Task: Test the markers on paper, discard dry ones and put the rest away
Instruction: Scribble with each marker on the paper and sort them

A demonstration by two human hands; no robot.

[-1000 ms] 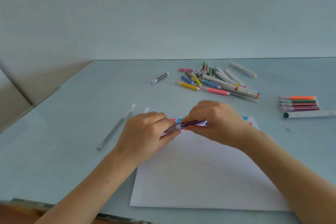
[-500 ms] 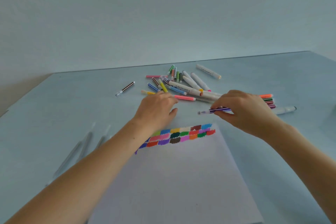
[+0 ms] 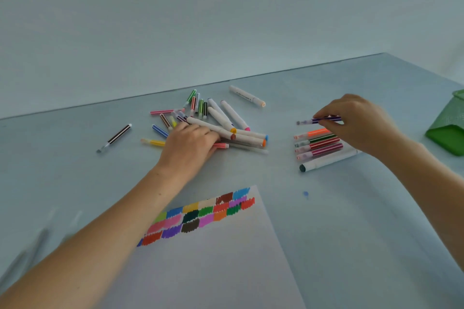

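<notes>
- Your right hand [image 3: 356,124] pinches a purple striped marker [image 3: 319,120] by its rear end, fingertips curled round the barrel; the capped tip sticks out to the left of the grip.
- The marker is roughly level, just above and behind a sorted row of markers [image 3: 317,144] that lies directly under your grip: orange, green, red, magenta, then a fat white marker with a dark cap [image 3: 329,161] nearest you.
- Your left hand [image 3: 189,144] rests palm-down on the near edge of the loose marker pile [image 3: 213,120], fingers loosely bent over a pink marker [image 3: 221,145]; you cannot tell whether it grips one.
- Well left of that hand, a lone brown striped marker [image 3: 115,137] lies apart.
- Near side of both hands: the paper [image 3: 213,258], with colour swatches [image 3: 198,216] along its far edge.
- Right of your right hand: a green container [image 3: 449,128], partly out of frame.
</notes>
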